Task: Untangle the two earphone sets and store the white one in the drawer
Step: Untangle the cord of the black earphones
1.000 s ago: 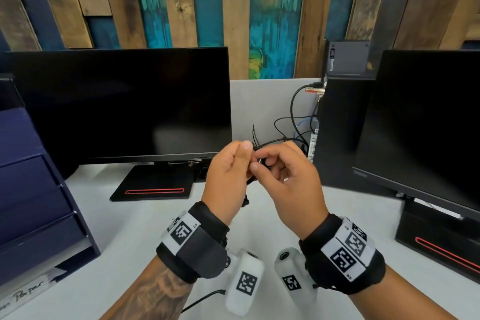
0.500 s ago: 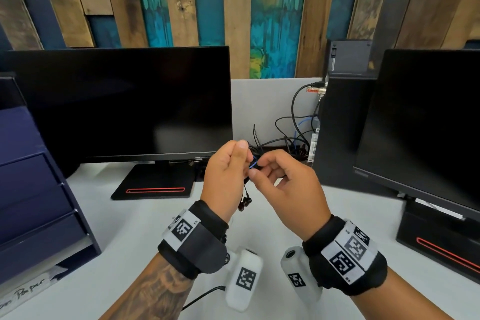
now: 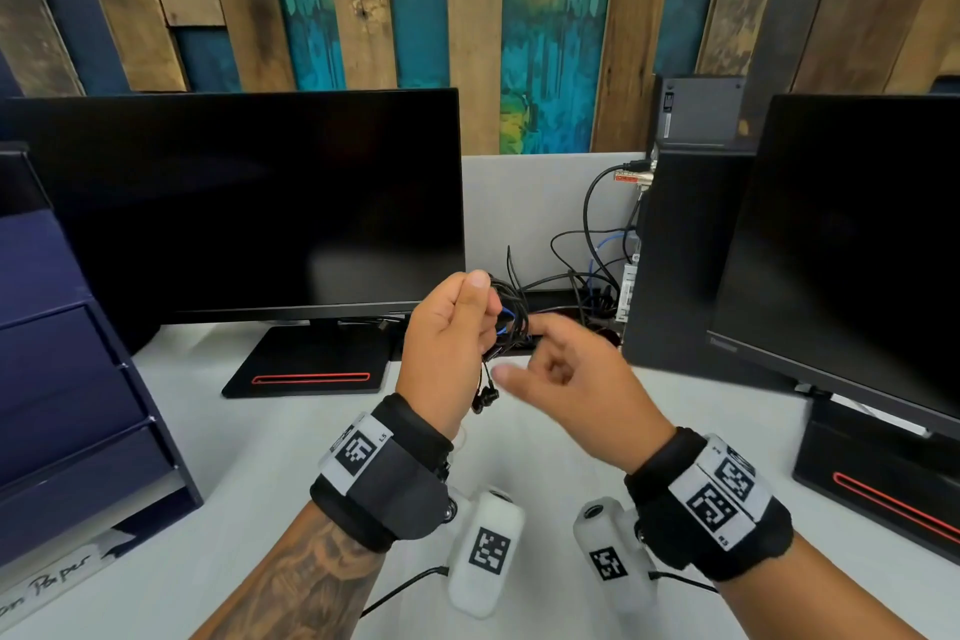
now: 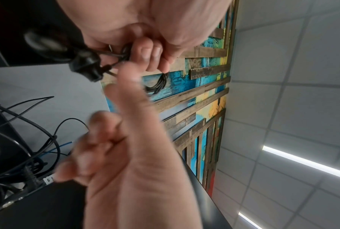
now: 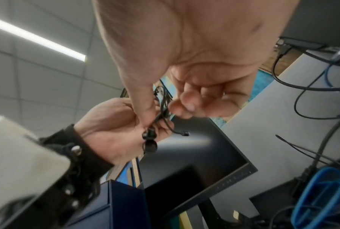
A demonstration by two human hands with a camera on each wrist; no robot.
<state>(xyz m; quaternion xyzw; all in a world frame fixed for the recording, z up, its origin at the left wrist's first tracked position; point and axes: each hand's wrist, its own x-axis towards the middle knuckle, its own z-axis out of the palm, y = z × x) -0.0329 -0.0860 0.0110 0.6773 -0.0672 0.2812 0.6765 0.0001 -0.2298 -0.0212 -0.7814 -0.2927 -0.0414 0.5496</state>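
The right hand point(image 5: 184, 51) fills the top of the view, its thumb and curled fingers point(image 5: 186, 105) pinching thin black earphone cords point(image 5: 162, 111). Just below and left of it, the left hand point(image 5: 114, 131) grips the same bundle, and two black earbuds point(image 5: 149, 144) dangle from that fist. Below the earbuds stands a dark monitor point(image 5: 194, 162). Right of the monitor, black and blue cables point(image 5: 312, 196) trail along a grey partition point(image 5: 282, 124).
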